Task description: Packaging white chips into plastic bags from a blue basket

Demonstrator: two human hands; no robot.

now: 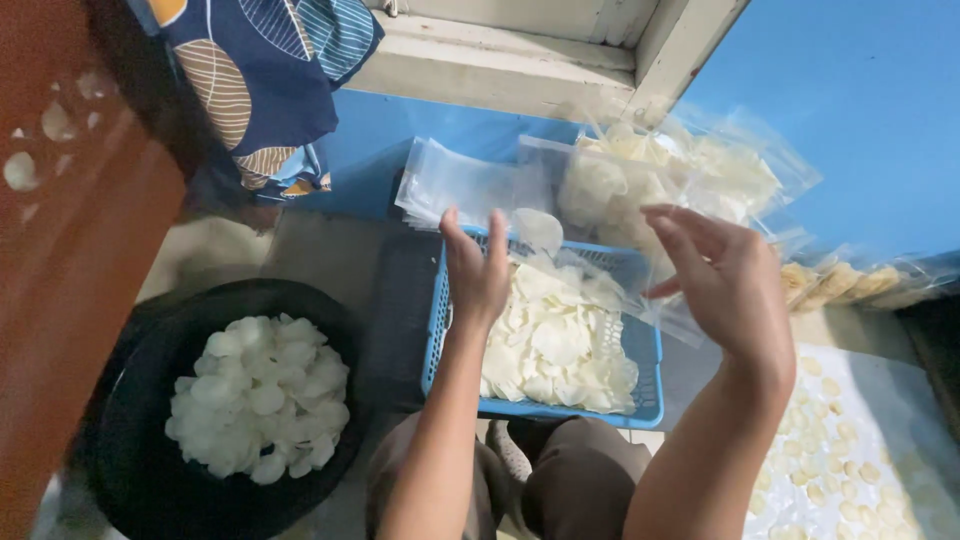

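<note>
My left hand [476,270] is raised over the left side of a blue plastic basket [645,355] full of thin white chips [560,340], fingers up beside one white chip [538,230] that is held or hanging at the fingertips. My right hand [725,280] is lifted over the basket's right side, fingers spread, touching a clear plastic bag [650,300] that drapes down toward the basket. Whether the right hand grips the bag is unclear.
A black bowl [140,470] of white chips [260,395] stands at the left. Empty clear bags [460,185] and filled chip bags [680,170] lie behind the basket against a blue wall. More chips lie spread on a sheet [850,460] at the right.
</note>
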